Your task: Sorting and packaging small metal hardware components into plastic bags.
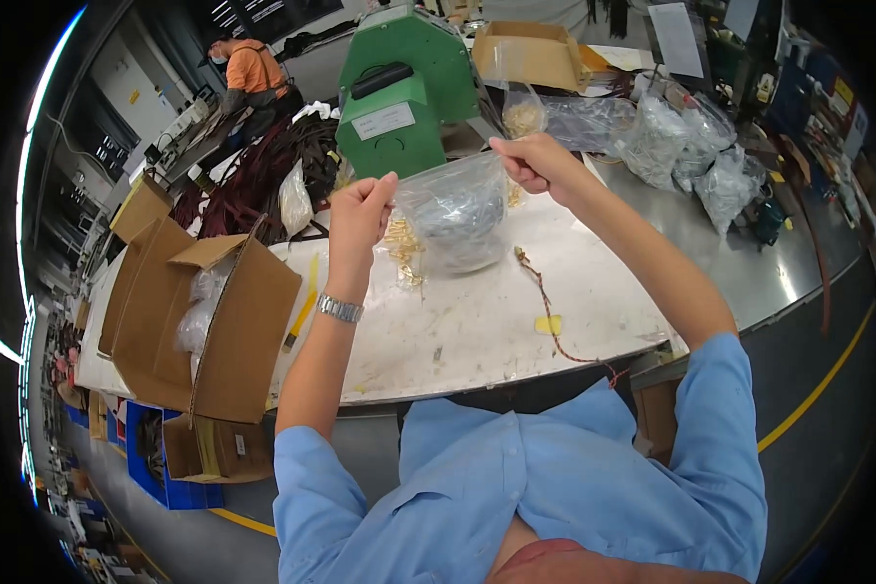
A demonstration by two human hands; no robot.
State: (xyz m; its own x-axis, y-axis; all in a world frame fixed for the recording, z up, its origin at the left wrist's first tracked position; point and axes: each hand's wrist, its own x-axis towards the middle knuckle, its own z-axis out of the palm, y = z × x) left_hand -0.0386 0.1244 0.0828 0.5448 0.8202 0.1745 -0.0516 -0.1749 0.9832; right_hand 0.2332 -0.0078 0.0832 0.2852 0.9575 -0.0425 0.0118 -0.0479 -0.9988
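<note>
Between my two raised hands hangs a clear plastic bag with greyish contents that I cannot make out. My left hand pinches the bag's upper left corner. At the upper right corner, the fingers of my right hand are closed on it. Small gold-coloured metal pieces lie on the white tabletop beside and partly behind the bag. A green machine with a black handle stands just beyond my hands. A twisted brown cord lies to the right, passing a yellow piece.
At left sits an open cardboard box with clear bags inside, near a yellow cutter knife. Dark red straps are heaped behind it. Filled plastic bags stand at right. Farther back, a person in orange bends over another bench.
</note>
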